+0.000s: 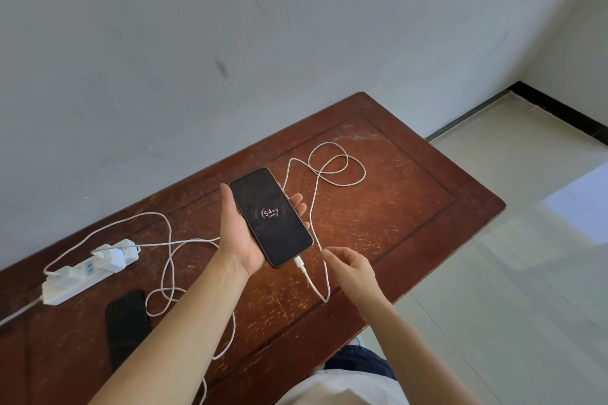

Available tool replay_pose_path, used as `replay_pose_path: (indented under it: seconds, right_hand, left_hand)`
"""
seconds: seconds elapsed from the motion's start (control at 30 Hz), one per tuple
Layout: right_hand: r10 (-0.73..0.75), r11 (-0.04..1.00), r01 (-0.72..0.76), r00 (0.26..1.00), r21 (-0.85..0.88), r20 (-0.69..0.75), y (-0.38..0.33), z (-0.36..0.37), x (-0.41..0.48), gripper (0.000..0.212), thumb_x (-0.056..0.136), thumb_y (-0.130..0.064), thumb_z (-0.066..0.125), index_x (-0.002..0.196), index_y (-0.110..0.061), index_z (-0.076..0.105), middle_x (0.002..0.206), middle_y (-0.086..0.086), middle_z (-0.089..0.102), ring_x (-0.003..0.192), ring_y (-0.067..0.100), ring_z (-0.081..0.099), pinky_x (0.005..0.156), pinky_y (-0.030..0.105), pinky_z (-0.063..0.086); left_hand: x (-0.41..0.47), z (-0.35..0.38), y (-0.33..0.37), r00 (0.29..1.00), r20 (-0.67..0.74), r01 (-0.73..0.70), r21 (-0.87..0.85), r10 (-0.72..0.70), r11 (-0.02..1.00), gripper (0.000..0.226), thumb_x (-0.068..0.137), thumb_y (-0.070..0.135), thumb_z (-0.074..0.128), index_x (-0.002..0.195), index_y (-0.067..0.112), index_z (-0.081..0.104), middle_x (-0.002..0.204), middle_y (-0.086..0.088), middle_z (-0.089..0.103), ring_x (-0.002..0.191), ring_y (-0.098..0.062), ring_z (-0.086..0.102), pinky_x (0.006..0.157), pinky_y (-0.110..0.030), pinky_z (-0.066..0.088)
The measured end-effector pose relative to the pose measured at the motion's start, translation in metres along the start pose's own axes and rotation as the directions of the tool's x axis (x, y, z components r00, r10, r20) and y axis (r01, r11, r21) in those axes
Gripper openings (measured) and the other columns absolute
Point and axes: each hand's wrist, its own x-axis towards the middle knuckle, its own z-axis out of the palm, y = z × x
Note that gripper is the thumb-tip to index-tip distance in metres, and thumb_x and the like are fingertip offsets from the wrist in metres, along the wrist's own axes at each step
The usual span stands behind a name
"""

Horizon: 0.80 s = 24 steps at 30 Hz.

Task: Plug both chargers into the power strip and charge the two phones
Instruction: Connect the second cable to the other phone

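My left hand [237,237] holds a black phone [270,216] above the table, screen up, showing 54 % in a charging ring. A white cable [315,207] is plugged into the phone's bottom end and loops across the table. My right hand [350,268] hovers just right of the plug, fingers loosely curled and apart, holding nothing. A white power strip [82,276] lies at the left with two white chargers [116,256] plugged in. A second black phone [126,325] lies screen dark near the front left, partly behind my left forearm; its cable end is hidden.
The brown wooden table [411,207] stands against a grey wall. The other white cable [169,260] winds in loops between the strip and the second phone. Pale tiled floor [510,273] lies beyond the table's right edge.
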Motion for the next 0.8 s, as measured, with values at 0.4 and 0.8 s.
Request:
replay_pose_path:
  seconds: [0.4,0.8]
  right_hand:
    - [0.153,0.986,-0.162,0.969,-0.033,-0.195,0.052,-0.007,0.041,0.025,0.098,-0.028,0.059,0.118,-0.019,0.07,0.091,-0.006,0.074,0.076,0.008,0.066,0.062,0.02,0.05]
    - [0.077,0.984,-0.135,0.909,-0.117,-0.409,0.061,-0.087,0.08,0.025,0.099,-0.033,0.057,0.118,-0.022,0.069,0.096,-0.004,0.07,0.094,0.016,0.064,0.09,0.038,0.054]
  left_hand:
    - [0.021,-0.027,-0.029,0.961,-0.275,0.051,0.059,-0.033,0.997,0.052,0.099,0.058,0.04,0.125,0.023,0.068,0.126,-0.008,0.071,0.117,-0.032,0.066,0.085,-0.051,0.058]
    - [0.088,-0.011,-0.095,0.862,-0.488,0.257,0.186,-0.138,0.948,0.051,0.103,0.05,0.037,0.136,0.015,0.054,0.13,-0.013,0.066,0.109,-0.031,0.065,0.084,-0.05,0.054]
